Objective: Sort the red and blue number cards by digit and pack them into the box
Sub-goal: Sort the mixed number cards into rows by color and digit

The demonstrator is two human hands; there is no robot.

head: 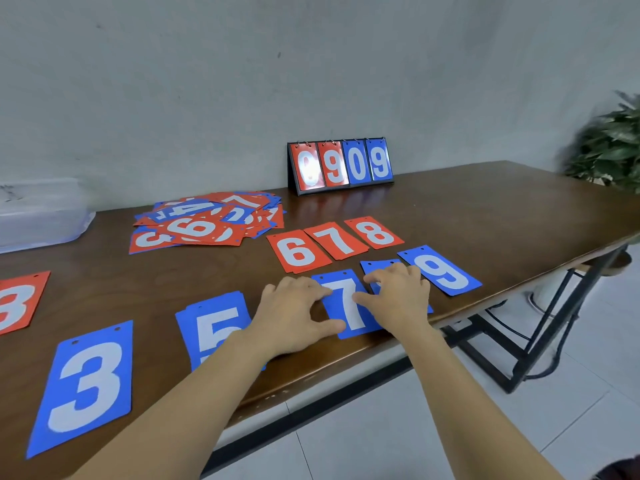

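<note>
A blue 7 card (348, 303) lies near the table's front edge. My left hand (294, 315) touches its left side, fingers spread and thumb at its lower edge. My right hand (398, 296) rests flat across its right side and covers most of another blue card (375, 266). Blue 9 (441, 270), blue 5 (214, 327) and blue 3 (86, 386) lie in the same front row. Red 6 (298, 251), red 7 (336, 240) and red 8 (374, 232) lie behind. A mixed pile of red and blue cards (207, 221) sits farther back.
A clear plastic box (41, 216) stands at the far left by the wall. A standing flip scoreboard (341, 166) shows 0909 at the back. Part of a red card (19, 303) lies at the left edge. A plant (609, 147) stands beyond the table's right end.
</note>
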